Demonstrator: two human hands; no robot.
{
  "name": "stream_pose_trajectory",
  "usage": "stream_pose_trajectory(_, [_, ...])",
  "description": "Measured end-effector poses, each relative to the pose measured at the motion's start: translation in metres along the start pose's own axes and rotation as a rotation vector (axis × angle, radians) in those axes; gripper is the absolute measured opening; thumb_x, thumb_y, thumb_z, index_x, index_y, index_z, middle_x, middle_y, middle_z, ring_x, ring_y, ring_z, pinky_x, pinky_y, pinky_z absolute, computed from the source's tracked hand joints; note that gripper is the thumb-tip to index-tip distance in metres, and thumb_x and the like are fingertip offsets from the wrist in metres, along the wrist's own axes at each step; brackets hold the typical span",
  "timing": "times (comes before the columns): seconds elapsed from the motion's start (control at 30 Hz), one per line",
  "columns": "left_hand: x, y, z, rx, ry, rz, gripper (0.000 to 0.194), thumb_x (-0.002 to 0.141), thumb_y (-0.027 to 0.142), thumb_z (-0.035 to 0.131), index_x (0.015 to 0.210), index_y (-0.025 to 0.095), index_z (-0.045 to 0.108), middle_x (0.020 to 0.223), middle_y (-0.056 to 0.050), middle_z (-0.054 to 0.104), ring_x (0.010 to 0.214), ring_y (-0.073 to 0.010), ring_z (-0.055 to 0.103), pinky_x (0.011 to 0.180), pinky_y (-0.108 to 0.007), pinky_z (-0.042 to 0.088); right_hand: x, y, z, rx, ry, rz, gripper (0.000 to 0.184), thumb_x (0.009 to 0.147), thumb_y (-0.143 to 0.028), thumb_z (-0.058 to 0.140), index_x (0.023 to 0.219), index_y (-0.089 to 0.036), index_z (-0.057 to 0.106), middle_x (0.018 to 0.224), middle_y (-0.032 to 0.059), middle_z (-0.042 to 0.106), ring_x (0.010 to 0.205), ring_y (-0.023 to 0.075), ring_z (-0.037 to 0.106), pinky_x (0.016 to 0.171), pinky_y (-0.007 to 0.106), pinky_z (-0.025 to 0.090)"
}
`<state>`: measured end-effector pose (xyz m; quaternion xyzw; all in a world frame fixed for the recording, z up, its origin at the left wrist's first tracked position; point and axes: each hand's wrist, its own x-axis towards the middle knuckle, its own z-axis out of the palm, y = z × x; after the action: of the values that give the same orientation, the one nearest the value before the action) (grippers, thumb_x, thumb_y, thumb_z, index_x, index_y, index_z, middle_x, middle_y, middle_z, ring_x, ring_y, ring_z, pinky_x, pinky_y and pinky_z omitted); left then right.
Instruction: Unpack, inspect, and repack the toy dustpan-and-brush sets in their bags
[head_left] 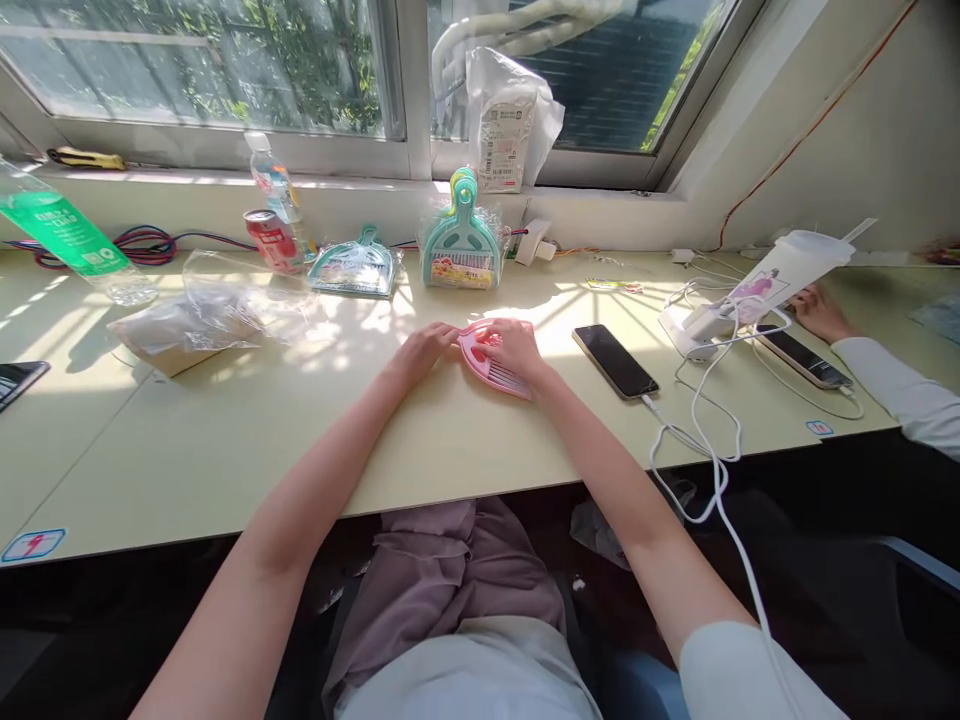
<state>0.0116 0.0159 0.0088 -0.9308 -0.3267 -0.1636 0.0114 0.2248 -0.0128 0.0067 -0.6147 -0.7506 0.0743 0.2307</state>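
Note:
On the table in front of me lies a small pink dustpan and brush set (487,372), pale bristles showing along its lower edge. The fingers of my left hand (426,352) are closed at its handle end, which they mostly cover. My right hand (514,347) lies over the wide part with its fingers curled onto it, hiding much of the top. Against the wall beyond stands a wrapped green dustpan and brush set (462,240). Another green set (352,268) lies in clear plastic to its left.
A charging phone (615,362), power strip (690,330), white cables and plastic cup (795,262) are on the right, near another person's hand (823,312). On the left are a plastic-wrapped package (187,330), drink can (271,240) and green-labelled bottle (71,235).

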Motion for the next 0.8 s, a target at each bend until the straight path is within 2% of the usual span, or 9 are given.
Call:
stream_pose_trajectory(0.17, [-0.003,0.000,0.002,-0.066,0.042,-0.022,0.033,0.089,0.004,0.040,0.106,0.015,0.066,0.114,-0.014,0.065,0.114,-0.0260,0.058,0.099,-0.042,0.048,-0.003,-0.008,-0.001,-0.061,0.003,0.026,0.027,0.089,-0.042,0.059,0.102,-0.023,0.074,0.115,0.0079,0.069,0.115,0.0307,0.052,0.100,0.047,0.032])
stream_pose_trajectory(0.3, [-0.001,-0.005,0.008,-0.300,0.400,-0.230,0.041,0.085,0.014,0.059,0.126,0.020,0.058,0.134,-0.015,0.057,0.132,-0.0305,0.046,0.119,-0.054,0.023,-0.002,-0.020,-0.006,-0.099,0.037,0.028,0.020,0.083,-0.037,0.064,0.091,-0.022,0.073,0.109,0.0088,0.071,0.108,0.0294,0.056,0.099,0.047,0.033])
stream_pose_trajectory(0.37, [0.002,-0.007,0.009,-0.605,0.496,-0.411,0.056,0.082,0.028,0.070,0.134,0.021,0.051,0.138,-0.015,0.055,0.135,-0.0325,0.044,0.117,-0.055,0.026,0.001,-0.026,-0.009,-0.093,0.089,0.091,0.018,0.082,-0.036,0.065,0.087,-0.021,0.071,0.103,0.0087,0.072,0.104,0.0283,0.058,0.099,0.046,0.035])
stream_pose_trajectory(0.4, [0.004,-0.008,0.008,-0.805,0.458,-0.477,0.057,0.081,0.038,0.070,0.132,0.020,0.052,0.134,-0.015,0.058,0.132,-0.0328,0.048,0.114,-0.054,0.031,0.004,-0.029,-0.010,-0.079,0.125,0.129,0.019,0.083,-0.037,0.063,0.089,-0.020,0.070,0.102,0.0087,0.072,0.102,0.0276,0.060,0.098,0.045,0.036])
stream_pose_trajectory(0.47, [0.006,-0.006,0.005,-1.196,0.262,-0.534,0.056,0.083,0.055,0.064,0.124,0.018,0.058,0.120,-0.015,0.066,0.121,-0.0330,0.057,0.106,-0.052,0.041,0.012,-0.035,-0.010,-0.030,0.183,0.187,0.022,0.087,-0.038,0.059,0.092,-0.020,0.069,0.102,0.0088,0.072,0.099,0.0258,0.062,0.097,0.043,0.039])
stream_pose_trajectory(0.53, [0.006,-0.003,0.001,-1.422,0.094,-0.536,0.056,0.082,0.059,0.064,0.120,0.017,0.062,0.110,-0.013,0.070,0.110,-0.0318,0.064,0.097,-0.048,0.049,0.024,-0.038,-0.009,0.051,0.191,0.189,0.020,0.089,-0.035,0.056,0.091,-0.020,0.069,0.100,0.0079,0.072,0.096,0.0239,0.065,0.093,0.040,0.043])
stream_pose_trajectory(0.57, [0.005,-0.001,-0.001,-1.463,0.076,-0.548,0.056,0.079,0.054,0.069,0.121,0.018,0.062,0.109,-0.012,0.071,0.105,-0.0304,0.066,0.092,-0.046,0.052,0.031,-0.037,-0.008,0.111,0.182,0.171,0.018,0.089,-0.032,0.056,0.089,-0.020,0.069,0.097,0.0071,0.073,0.094,0.0228,0.065,0.090,0.038,0.045])
stream_pose_trajectory(0.7, [0.000,-0.002,-0.005,-1.523,0.237,-0.659,0.064,0.063,0.023,0.083,0.124,0.020,0.061,0.108,-0.007,0.072,0.094,-0.0231,0.069,0.080,-0.035,0.057,0.072,-0.007,-0.011,0.438,0.226,0.164,0.018,0.089,-0.030,0.055,0.094,-0.020,0.070,0.091,0.0041,0.073,0.084,0.0172,0.067,0.082,0.031,0.051])
stream_pose_trajectory(0.8, [-0.002,-0.016,-0.008,-1.633,0.402,-0.769,0.046,0.065,0.020,0.077,0.109,0.014,0.067,0.103,-0.009,0.074,0.092,-0.0225,0.070,0.080,-0.032,0.059,0.100,0.046,-0.024,0.348,0.423,0.337,0.028,0.092,-0.022,0.047,0.113,-0.017,0.066,0.110,0.0099,0.070,0.103,0.0186,0.065,0.095,0.034,0.049])
